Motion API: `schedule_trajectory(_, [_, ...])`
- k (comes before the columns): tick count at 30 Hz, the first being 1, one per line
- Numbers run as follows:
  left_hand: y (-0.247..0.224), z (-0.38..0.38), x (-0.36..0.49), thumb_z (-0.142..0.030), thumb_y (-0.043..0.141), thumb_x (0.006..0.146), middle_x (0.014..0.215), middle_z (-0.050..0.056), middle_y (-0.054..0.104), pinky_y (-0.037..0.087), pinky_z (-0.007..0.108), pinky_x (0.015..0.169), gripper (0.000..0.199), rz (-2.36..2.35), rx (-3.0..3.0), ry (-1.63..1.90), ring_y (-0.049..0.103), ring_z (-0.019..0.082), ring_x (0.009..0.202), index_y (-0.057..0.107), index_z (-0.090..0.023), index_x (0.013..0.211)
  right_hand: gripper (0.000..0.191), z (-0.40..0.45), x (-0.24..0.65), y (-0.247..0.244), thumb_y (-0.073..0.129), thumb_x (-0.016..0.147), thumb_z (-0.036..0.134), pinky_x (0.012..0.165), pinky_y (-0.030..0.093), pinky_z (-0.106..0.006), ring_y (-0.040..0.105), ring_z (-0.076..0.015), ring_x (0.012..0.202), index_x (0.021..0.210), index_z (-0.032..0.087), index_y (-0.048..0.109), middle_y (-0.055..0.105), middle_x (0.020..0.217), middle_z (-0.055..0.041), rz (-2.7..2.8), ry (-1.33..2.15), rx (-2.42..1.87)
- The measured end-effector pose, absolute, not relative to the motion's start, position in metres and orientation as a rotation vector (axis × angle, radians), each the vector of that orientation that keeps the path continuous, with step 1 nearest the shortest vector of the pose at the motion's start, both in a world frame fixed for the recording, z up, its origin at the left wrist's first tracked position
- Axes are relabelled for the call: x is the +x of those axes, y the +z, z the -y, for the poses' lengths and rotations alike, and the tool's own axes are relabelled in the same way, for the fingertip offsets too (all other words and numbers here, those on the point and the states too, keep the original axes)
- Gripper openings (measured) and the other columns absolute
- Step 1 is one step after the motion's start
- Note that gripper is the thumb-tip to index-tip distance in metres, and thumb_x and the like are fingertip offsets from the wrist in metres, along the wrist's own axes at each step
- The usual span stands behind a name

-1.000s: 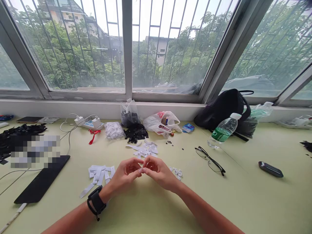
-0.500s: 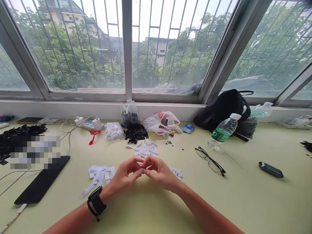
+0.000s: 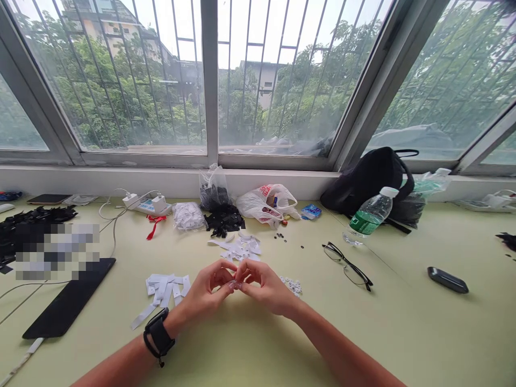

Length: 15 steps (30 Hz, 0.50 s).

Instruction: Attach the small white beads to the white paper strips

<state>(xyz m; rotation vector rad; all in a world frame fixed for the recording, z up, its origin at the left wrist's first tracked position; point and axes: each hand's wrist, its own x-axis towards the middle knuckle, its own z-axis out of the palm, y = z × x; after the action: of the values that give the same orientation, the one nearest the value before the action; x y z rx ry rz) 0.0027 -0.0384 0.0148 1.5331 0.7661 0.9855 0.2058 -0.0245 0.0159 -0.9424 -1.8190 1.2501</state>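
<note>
My left hand and my right hand meet above the pale green table, fingertips pinching a small translucent piece. Its exact shape is hidden by my fingers. To the left of my left hand lies a heap of white fabric strips. Small white rings sit just beyond my right hand, and white tags lie ahead of my hands. A black watch circles my left wrist.
Further back are black fabric pieces, plastic bags, and a power strip. Glasses and a water bottle stand to the right, before a black backpack. A black tablet lies left.
My fingers have closed in a little around the small piece, and both hands sit slightly nearer each other. Nothing else on the table has visibly moved.
</note>
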Motion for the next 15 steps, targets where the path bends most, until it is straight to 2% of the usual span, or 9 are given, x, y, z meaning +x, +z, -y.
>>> schedule_trajectory(6, [0.0145, 0.0376, 0.0019, -0.036, 0.071, 0.093, 0.080, 0.003, 0.067, 0.048, 0.029, 0.075, 0.026, -0.726, 1.513, 0.966, 0.061, 0.017, 0.078, 0.064, -0.019, 0.112, 0.009, 0.0252, 0.2078, 0.0168, 0.071, 0.090, 0.029, 0.081, 0.054, -0.034, 0.067, -0.0195, 0.085, 0.087, 0.021, 0.068, 0.070, 0.090, -0.0025, 1.841, 1.248, -0.897])
schedule_trajectory(15, [0.0105, 0.0359, 0.0008, -0.035, 0.068, 0.096, 0.086, 0.004, 0.067, 0.048, 0.032, 0.082, 0.025, -0.667, 1.511, 0.942, 0.061, 0.018, 0.084, 0.061, -0.020, 0.115, 0.006, 0.0262, 0.2093, 0.0199, 0.071, 0.088, 0.025, 0.078, 0.053, -0.033, 0.066, -0.0184, 0.082, 0.086, 0.021, 0.067, 0.068, 0.088, -0.0016, 1.842, 1.252, -0.884])
